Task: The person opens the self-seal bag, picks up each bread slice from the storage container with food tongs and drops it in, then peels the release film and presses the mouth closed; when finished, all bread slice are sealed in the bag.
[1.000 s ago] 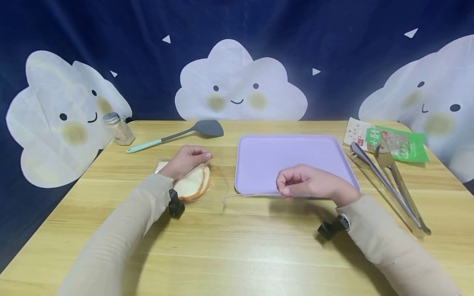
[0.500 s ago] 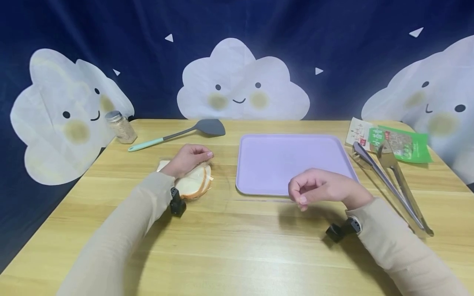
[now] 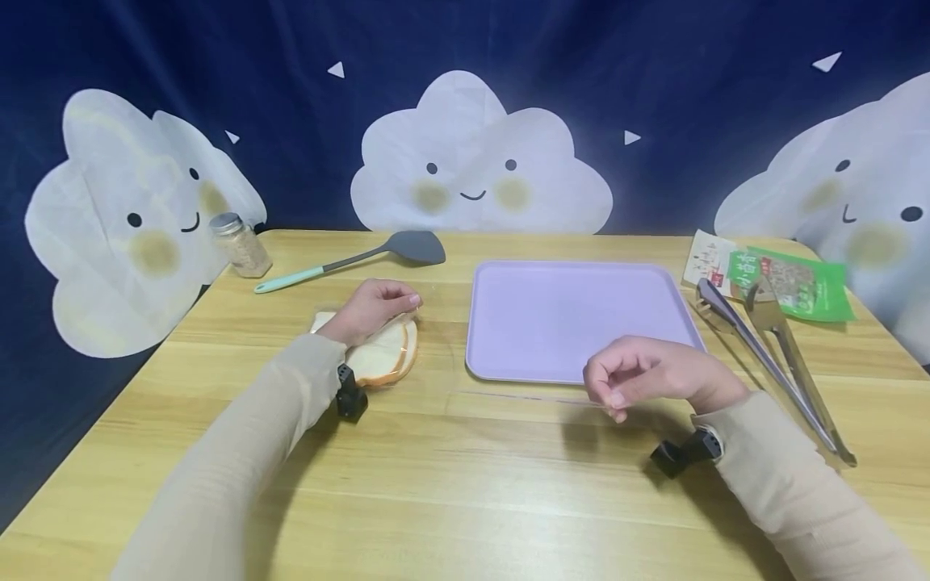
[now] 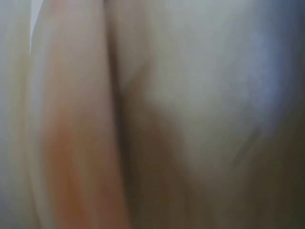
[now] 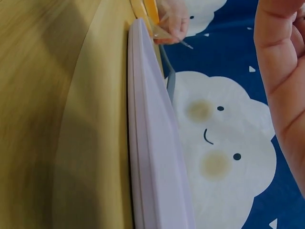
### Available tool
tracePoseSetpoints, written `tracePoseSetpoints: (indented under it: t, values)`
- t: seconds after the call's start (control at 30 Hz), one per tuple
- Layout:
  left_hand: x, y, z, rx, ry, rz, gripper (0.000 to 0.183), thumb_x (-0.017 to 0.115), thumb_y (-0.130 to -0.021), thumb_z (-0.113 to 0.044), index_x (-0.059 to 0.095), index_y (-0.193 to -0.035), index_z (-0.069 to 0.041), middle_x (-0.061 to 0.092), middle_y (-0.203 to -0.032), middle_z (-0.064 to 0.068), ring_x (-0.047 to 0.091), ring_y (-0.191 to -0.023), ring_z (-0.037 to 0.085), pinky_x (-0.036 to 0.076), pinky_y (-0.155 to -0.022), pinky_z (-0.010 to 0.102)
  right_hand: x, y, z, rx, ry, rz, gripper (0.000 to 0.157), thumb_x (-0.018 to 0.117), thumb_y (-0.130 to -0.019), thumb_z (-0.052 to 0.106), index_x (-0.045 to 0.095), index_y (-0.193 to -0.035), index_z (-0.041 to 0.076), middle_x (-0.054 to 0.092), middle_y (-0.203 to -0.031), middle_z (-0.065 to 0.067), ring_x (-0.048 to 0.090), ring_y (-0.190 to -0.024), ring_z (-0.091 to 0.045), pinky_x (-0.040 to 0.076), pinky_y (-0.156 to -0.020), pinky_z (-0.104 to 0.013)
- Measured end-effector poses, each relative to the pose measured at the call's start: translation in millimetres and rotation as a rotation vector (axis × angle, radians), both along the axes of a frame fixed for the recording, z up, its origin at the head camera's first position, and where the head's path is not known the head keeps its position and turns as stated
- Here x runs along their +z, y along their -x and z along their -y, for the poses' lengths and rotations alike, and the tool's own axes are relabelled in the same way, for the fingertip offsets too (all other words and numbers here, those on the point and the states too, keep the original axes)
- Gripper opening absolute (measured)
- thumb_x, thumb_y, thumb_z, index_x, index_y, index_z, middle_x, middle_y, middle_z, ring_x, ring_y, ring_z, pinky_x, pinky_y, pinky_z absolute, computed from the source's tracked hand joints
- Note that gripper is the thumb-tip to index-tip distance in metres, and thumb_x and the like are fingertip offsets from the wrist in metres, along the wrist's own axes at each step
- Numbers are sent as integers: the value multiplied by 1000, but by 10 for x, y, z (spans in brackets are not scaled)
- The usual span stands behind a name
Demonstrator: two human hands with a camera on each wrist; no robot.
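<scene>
At the left, sliced bread (image 3: 378,359) lies inside a clear plastic bag on the table. My left hand (image 3: 370,311) is over the bread and pinches the bag's edge between thumb and fingertips. A bit of clear film pokes past those fingertips in the right wrist view. My right hand (image 3: 657,373) hovers before the near right corner of a lilac tray (image 3: 501,367), thumb and fingers together on the end of a thin, clear strip (image 3: 523,396). That strip stretches left toward the bread, its far end too faint to follow. Skin and bread fill the left wrist view, badly blurred.
A grey spatula (image 3: 414,247) with a mint handle lies behind the bread, near a lidded glass jar (image 3: 243,248). Metal tongs (image 3: 770,363) rest right of the tray. Green and white seasoning packets (image 3: 806,282) lie behind them. A cloud-patterned curtain (image 5: 205,124) hangs at the back.
My right hand has moved right and slightly nearer to me, drawing the thin strip along, which now looks straighter. The left hand stays over the bread. The whole view has shifted slightly.
</scene>
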State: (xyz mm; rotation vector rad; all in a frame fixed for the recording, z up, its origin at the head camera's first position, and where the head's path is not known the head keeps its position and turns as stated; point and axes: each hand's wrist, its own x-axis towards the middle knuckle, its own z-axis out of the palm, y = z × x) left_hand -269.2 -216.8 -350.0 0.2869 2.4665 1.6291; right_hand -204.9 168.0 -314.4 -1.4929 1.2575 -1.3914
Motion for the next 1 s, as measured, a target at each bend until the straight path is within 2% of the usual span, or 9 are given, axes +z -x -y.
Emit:
tracePoseSetpoints:
  t: [0.23,0.4,0.5,0.63,0.8,0.9,1.0]
  values:
    - [-10,-4,-11,13,3,-13,25,61,-90,-16,65,-100,7,67,-86,4,56,-75,7,45,-66,18,-41,24,-79,-2,-1,17,18,34,-78,-22,43,-81,-7,40,-67,-18,40,-57,-32,45,-50,-40]
    - [-22,3,-17,2,0,-12,27,62,-90,-18,65,-100,6,66,-84,-2,56,-76,6,46,-68,18,-67,23,-273,-95,45,-29,24,33,-75,-27,43,-80,-5,43,-69,-16,42,-57,-30,47,-50,-36]
    - [-11,3,7,13,-3,-15,27,62,-89,-17,65,-101,7,66,-85,1,56,-76,6,46,-68,18,-70,16,-394,-207,62,-52,28,33,-75,-28,45,-82,-5,45,-72,-14,45,-59,-27,46,-50,-36]
    - [0,-9,24,22,10,-23,25,61,-90,-16,65,-100,7,67,-89,6,57,-76,6,46,-68,18,-84,-31,-494,-377,-69,-39,22,38,-83,-22,50,-85,-3,52,-74,-8,52,-63,-18,47,-54,-33]
    - [-14,-10,-1,-3,1,-4,27,61,-90,-18,64,-102,7,66,-88,0,57,-79,6,47,-71,18,-113,-120,-572,-551,-215,-32,13,45,-88,-12,53,-88,-3,58,-76,0,58,-68,-11,50,-59,-30]
    - [-6,-9,-12,7,2,-2,26,60,-90,-16,64,-102,7,66,-87,-1,57,-78,6,47,-71,18,-132,-179,-601,-720,-266,-7,13,48,-89,-9,57,-89,1,61,-77,3,59,-69,-10,52,-62,-27]
    - [12,-1,-18,17,17,-5,25,60,-90,-16,65,-101,7,66,-87,1,57,-78,7,47,-70,18,-169,-227,-624,-896,-302,88,12,50,-89,-6,59,-88,3,63,-76,1,61,-70,-10,53,-64,-25]
